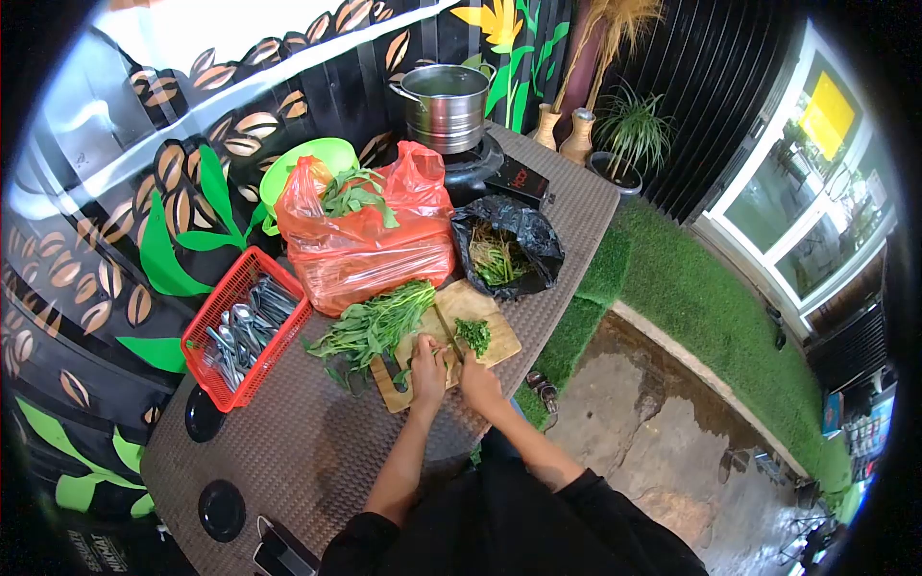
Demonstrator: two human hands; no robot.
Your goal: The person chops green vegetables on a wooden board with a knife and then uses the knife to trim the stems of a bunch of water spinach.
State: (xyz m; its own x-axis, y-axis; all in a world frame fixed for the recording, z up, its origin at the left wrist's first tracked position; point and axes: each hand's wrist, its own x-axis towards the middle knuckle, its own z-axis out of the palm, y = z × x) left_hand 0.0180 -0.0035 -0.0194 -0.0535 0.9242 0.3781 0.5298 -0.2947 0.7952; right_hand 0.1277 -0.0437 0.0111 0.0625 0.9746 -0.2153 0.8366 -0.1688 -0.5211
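On the wooden cutting board [501,344] my right hand [479,381] is closed around the handle of a knife [448,327], whose blade points away from me. Just left of the blade, my left hand [428,369] presses with curled fingers on leafy greens, mostly hidden under it. The bunch of long-stemmed leafy greens [370,326] spreads over the board's left side and onto the table. A small pile of chopped greens [473,334] lies to the right of the blade.
Behind the board stand a red plastic bag [375,254] with greens, a black bag [523,252] of stems, and a steel pot [447,110] on a portable stove [519,180]. A red basket [219,379] of cutlery sits left, near black plates [222,510].
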